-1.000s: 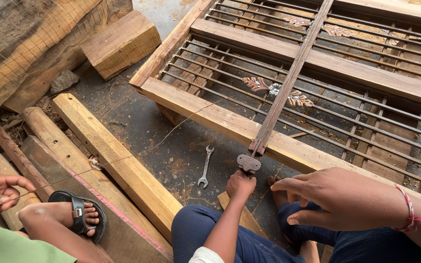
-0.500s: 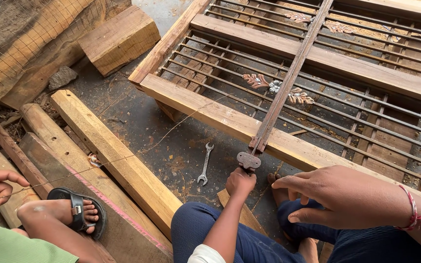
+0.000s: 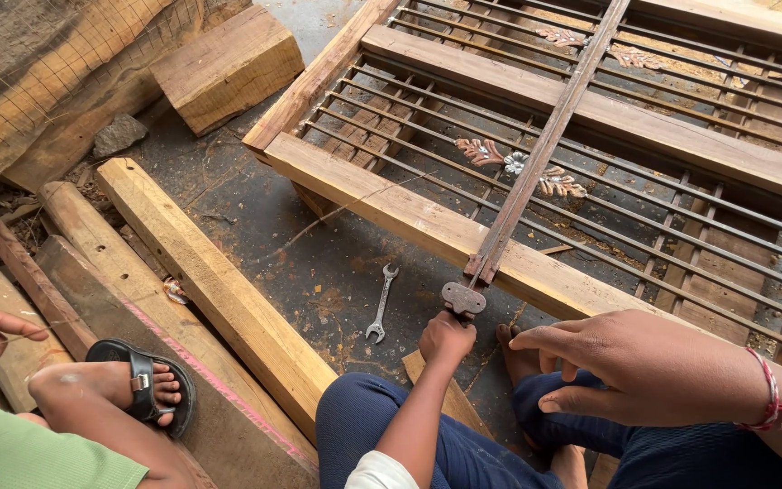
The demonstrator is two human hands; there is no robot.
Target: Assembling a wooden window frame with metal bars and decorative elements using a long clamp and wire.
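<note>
- The left hand is closed around the end of a long bar clamp lying across the wooden window frame.
- The right hand hovers open just beside.
- A spanner lies near on the floor.

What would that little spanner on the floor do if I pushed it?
The spanner lies flat, so it would probably slide and scrape, not roll. It looks like solid metal: likely stiff and heavy for its size. The gritty floor may slow it.

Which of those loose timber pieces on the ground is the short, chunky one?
The squat wooden block at the top left, beside the corner of the window frame. The other timbers, like the long beam by the spanner, are slender lengths.
</note>
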